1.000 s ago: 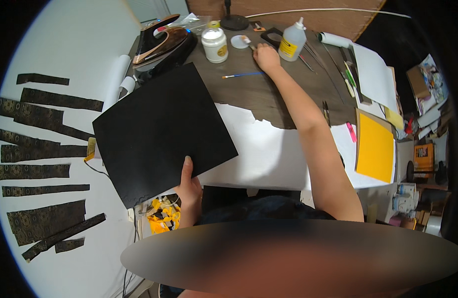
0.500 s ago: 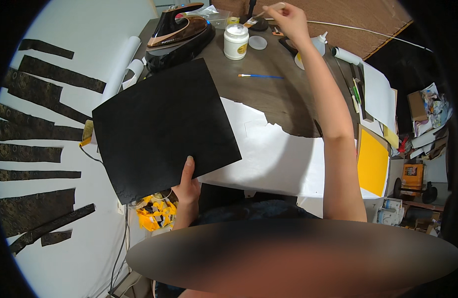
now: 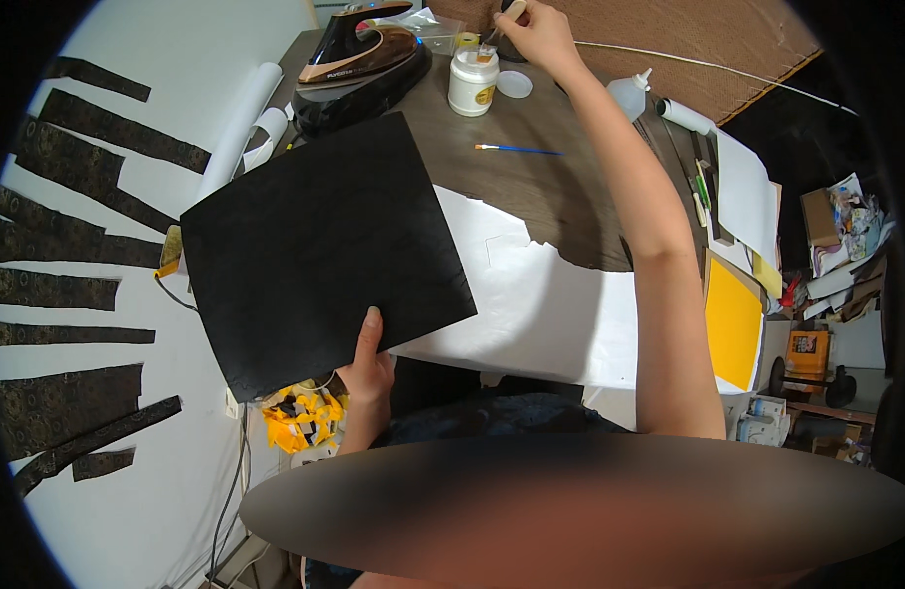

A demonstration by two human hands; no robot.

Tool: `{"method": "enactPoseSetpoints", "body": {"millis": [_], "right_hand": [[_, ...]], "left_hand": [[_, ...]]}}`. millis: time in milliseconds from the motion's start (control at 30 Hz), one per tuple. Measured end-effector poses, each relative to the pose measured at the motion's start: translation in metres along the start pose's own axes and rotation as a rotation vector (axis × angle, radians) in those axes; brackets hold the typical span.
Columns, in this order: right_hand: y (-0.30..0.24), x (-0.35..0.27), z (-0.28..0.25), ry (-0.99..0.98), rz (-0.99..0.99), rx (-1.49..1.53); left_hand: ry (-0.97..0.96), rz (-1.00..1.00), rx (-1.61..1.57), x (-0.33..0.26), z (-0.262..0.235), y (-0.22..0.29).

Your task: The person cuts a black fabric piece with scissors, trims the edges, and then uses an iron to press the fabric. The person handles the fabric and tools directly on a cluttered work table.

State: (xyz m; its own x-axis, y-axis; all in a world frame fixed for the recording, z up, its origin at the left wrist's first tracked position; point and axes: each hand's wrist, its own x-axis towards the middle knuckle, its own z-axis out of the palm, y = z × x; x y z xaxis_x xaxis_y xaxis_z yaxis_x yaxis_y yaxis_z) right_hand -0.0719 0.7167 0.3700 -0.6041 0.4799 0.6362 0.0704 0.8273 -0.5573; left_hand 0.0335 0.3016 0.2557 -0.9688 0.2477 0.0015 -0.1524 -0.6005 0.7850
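Note:
My left hand [image 3: 368, 368] grips the near edge of a large black square sheet [image 3: 315, 250], thumb on top, holding it over the left part of the table. My right hand [image 3: 531, 31] is stretched to the far side of the table and pinches a thin brush with a pale handle just past an open white glue jar [image 3: 472, 82]. The jar's round white lid [image 3: 515, 84] lies beside it. A blue-handled paintbrush [image 3: 516, 149] lies on the brown table top [image 3: 551, 191] below the jar.
A clothes iron [image 3: 359, 51] rests on a dark stand at the far left. A torn white paper sheet [image 3: 531, 294] covers the near table. A squeeze bottle [image 3: 631, 94], paper roll, white sheets and a yellow sheet [image 3: 731, 319] sit at right. Dark fabric strips [image 3: 70, 206] lie on the white floor.
My right arm has reached farther out, from the items near the jar to beyond it, now holding a brush. The view has tilted forward. The black sheet stays in my left hand.

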Motion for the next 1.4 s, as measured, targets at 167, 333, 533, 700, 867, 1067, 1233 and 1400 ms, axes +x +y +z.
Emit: {"method": "enactPoseSetpoints", "body": {"millis": [167,333,533,700,867,1067,1233,1400], "right_hand": [[-0.001,0.011,0.002,-0.096,0.052,-0.068],[-0.008,0.025,0.005,-0.208,-0.021,-0.174],[-0.015,0.035,0.001,-0.356,-0.049,-0.168],[-0.008,0.040,0.002,-0.484,-0.338,-0.342],[-0.005,0.040,-0.001,-0.521,-0.337,-0.245],[-0.005,0.026,-0.010,-0.419,-0.305,-0.164],[-0.004,0.006,-0.022,-0.205,-0.135,-0.088],[-0.012,-0.049,-0.069,0.023,0.464,0.673]], "left_hand": [[0.001,0.010,0.036,0.000,0.000,-0.001],[0.000,-0.017,0.024,-0.004,0.000,0.000],[-0.001,-0.015,0.023,-0.004,-0.001,0.001],[-0.016,-0.014,0.016,-0.002,0.000,0.001],[-0.014,-0.046,0.012,-0.002,0.002,0.001],[-0.003,-0.058,0.039,-0.003,0.006,0.005],[0.022,-0.078,-0.068,-0.003,0.019,0.013],[0.050,-0.087,-0.178,0.011,0.037,0.021]]}}
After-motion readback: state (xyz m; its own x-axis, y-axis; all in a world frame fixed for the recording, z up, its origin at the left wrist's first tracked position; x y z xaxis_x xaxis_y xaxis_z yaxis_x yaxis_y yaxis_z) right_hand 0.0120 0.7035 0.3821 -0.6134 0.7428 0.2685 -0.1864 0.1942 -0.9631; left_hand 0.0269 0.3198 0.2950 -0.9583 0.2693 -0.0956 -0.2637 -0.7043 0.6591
